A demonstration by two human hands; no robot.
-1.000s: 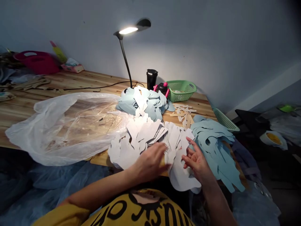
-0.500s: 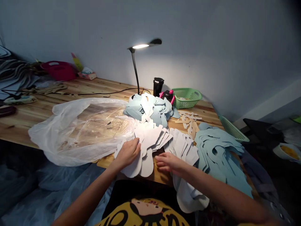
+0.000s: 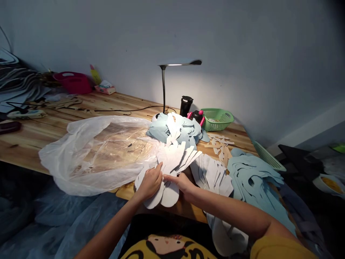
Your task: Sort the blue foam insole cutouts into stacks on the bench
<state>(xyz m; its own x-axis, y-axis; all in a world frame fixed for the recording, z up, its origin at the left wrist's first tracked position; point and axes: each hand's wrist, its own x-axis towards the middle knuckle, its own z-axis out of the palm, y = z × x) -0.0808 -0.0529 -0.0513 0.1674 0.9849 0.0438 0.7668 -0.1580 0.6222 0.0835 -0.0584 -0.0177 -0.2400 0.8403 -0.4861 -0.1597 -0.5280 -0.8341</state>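
Observation:
My left hand (image 3: 151, 181) is closed on the left side of a fanned pile of white shoe-shaped cut-outs (image 3: 169, 198) at the table's front edge. From the right, my right hand (image 3: 184, 184) meets the same pile. Its index finger stretches over the top pieces, close to the left fingertips, while the other fingers curl at the pile's edge, partly hidden. Right of it, a second stack of white cut-outs (image 3: 212, 174) hangs over the edge under my right forearm. Pale blue cut-outs (image 3: 252, 180) lie in layers farther right.
A clear plastic bag (image 3: 88, 180) is spread at left. Behind the pile lie more blue pieces (image 3: 159, 129), a desk lamp (image 3: 164, 90), a black cup (image 3: 185, 105) and a green basket (image 3: 219, 122). Thin offcuts (image 3: 223, 151) are scattered before the basket.
My right hand has moved left, from the gap between the white stacks onto the front pile. My left hand stays on that pile. The view has shifted slightly.

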